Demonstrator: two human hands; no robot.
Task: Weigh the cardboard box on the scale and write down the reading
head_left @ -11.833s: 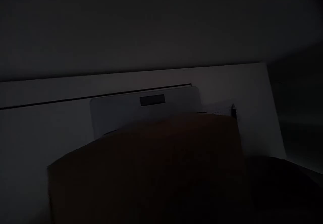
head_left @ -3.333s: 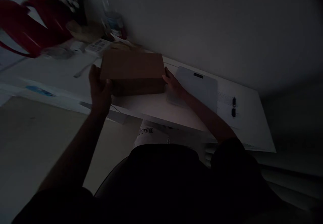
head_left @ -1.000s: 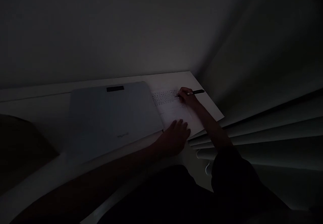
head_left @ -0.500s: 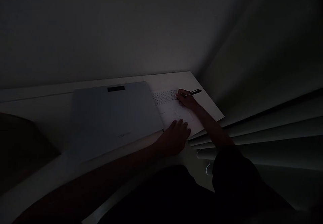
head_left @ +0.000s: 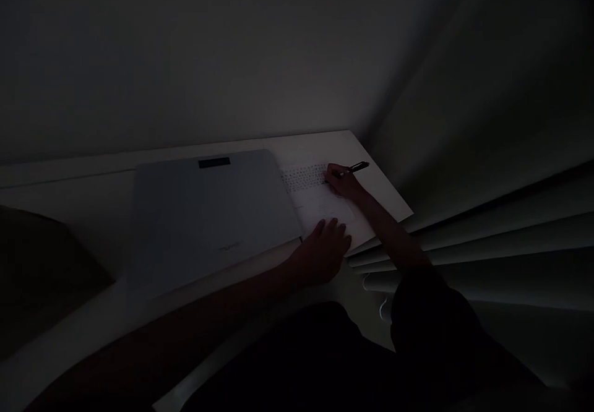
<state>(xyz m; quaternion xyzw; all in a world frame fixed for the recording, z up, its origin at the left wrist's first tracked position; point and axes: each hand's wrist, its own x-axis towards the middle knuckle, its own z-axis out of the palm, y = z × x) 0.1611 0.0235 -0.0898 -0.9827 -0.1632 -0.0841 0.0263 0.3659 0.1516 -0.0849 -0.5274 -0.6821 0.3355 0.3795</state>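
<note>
The room is very dark. The right hand [head_left: 341, 180] is closed around a black pen [head_left: 356, 167], and the pen tip sits on a sheet of paper [head_left: 325, 205]. The paper lies flat near the right end of the white desk [head_left: 93, 214], close to the far right corner. Rows of small marks show on the far part of the paper, just left of the pen tip; they are too small to read. The left hand [head_left: 325, 251] lies palm down, with loose fingers [head_left: 330, 229] resting on the near edge of the paper, right at the front edge of the desk. It is not holding anything. A closed grey laptop [head_left: 208, 214] lies flat in the middle of the desk, just left of the paper and touching or covering its left side. A dark brown shape [head_left: 41, 276] sits at the left end of the desk; it is too dim to tell what it is. Window blinds [head_left: 487, 245] hang off the right end of the desk, and a plain wall [head_left: 185, 59] runs along the back edge.
</note>
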